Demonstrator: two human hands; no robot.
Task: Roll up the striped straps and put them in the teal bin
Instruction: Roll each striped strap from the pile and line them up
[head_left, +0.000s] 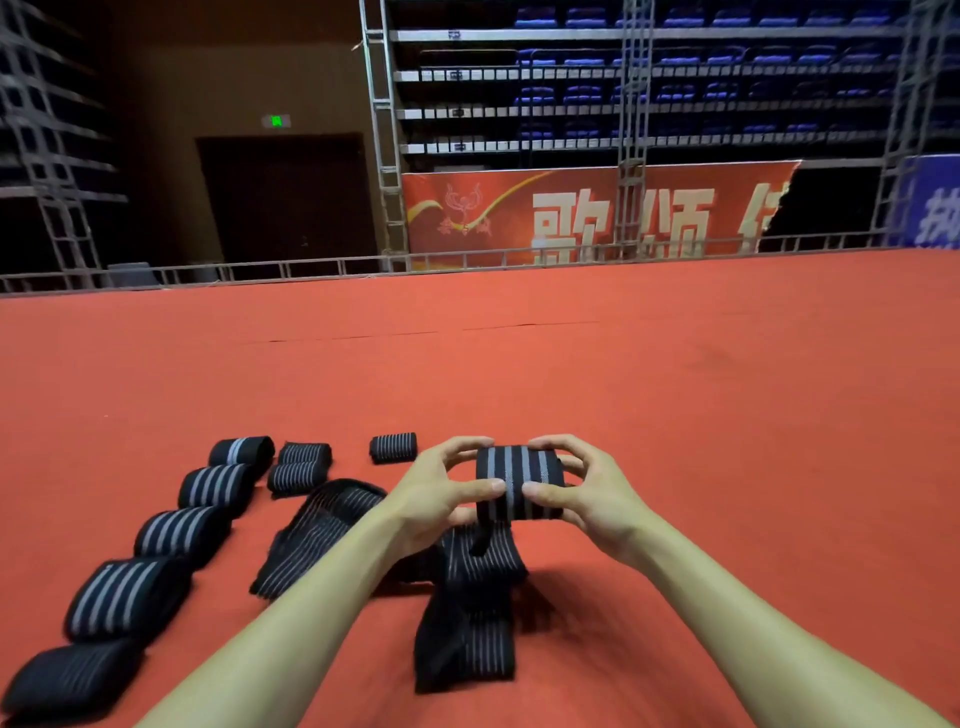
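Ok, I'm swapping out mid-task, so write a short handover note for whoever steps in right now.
Left hand and right hand together grip a half-rolled black strap with grey stripes, its loose tail trailing onto the red carpet.
Done: several finished rolls, mostly in a row on the left, one small roll apart.
Left: finish this roll, roll the flat strap beside it, then bin everything. No teal bin is in view.

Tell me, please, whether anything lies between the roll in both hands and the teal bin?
That cannot be judged: no teal bin is in view. Both the left hand and right hand hold the striped roll above the red carpet.
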